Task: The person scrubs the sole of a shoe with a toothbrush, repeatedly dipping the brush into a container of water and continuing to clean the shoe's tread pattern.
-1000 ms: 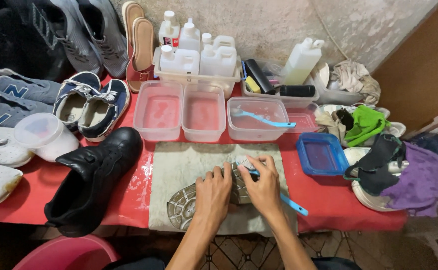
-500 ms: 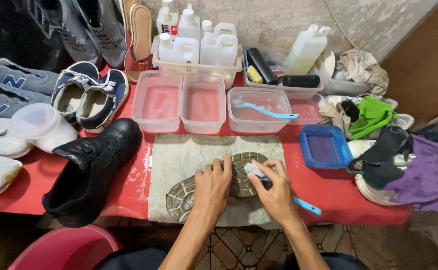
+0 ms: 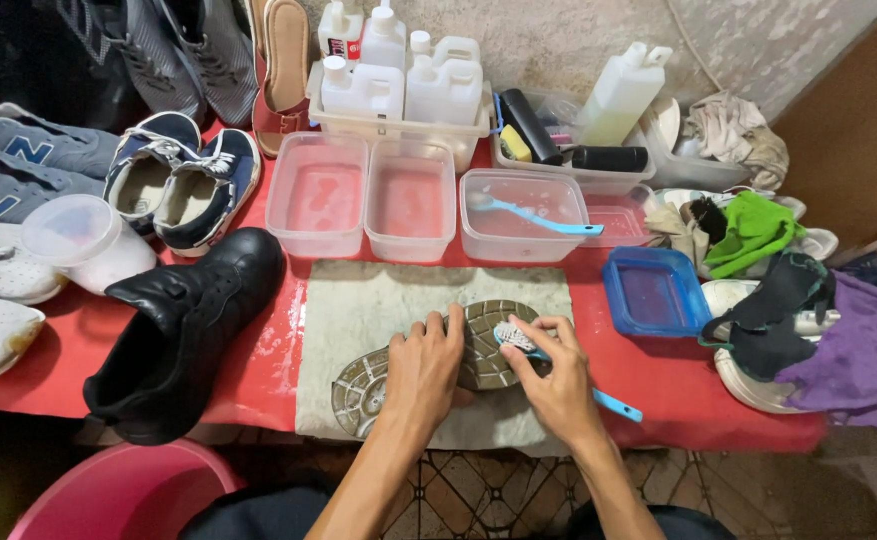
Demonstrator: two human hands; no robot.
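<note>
A shoe lies sole up (image 3: 485,345) on a grey wet towel (image 3: 358,310) spread over the red table. My left hand (image 3: 425,373) presses down on the middle of the sole and holds the shoe still. My right hand (image 3: 558,385) grips a small blue-handled brush (image 3: 518,340), with its white bristles on the front part of the sole. The brush handle end (image 3: 618,405) sticks out to the right past my hand.
A black shoe (image 3: 183,335) lies left of the towel. Three clear tubs of water (image 3: 408,205) stand behind it, one holding a second blue brush (image 3: 533,213). A blue tub (image 3: 648,298), rags (image 3: 848,350), white bottles (image 3: 398,85), sneakers (image 3: 173,190) and a pink basin (image 3: 123,495) surround the table.
My right hand has drawn the brush back from the toe end of the sole toward me and to the right. The left hand stays on the shoe.
</note>
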